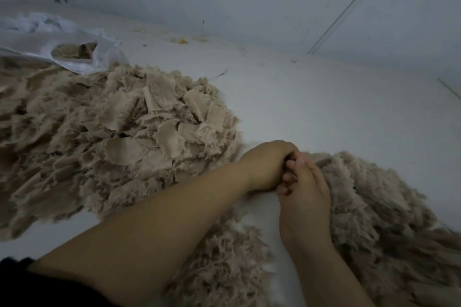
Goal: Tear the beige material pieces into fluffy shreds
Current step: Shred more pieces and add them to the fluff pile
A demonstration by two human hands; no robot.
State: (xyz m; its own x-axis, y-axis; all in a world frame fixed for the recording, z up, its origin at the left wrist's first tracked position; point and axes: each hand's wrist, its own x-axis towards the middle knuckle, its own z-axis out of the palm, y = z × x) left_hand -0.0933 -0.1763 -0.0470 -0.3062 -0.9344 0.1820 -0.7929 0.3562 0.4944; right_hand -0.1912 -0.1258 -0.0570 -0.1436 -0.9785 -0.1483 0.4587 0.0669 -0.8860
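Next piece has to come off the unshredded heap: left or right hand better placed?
Left, probably. The left hand lies right beside the heap of whole pieces, on the person's left. The right hand rests against the shredded fluff pile on the far side and would have to cross over.

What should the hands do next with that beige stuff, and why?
Probably pull the left hand and right hand apart to tear whatever they pinch. Both are curled together at the edge of the shredded pile; the piece itself is hidden. Many flat pieces still wait on the left.
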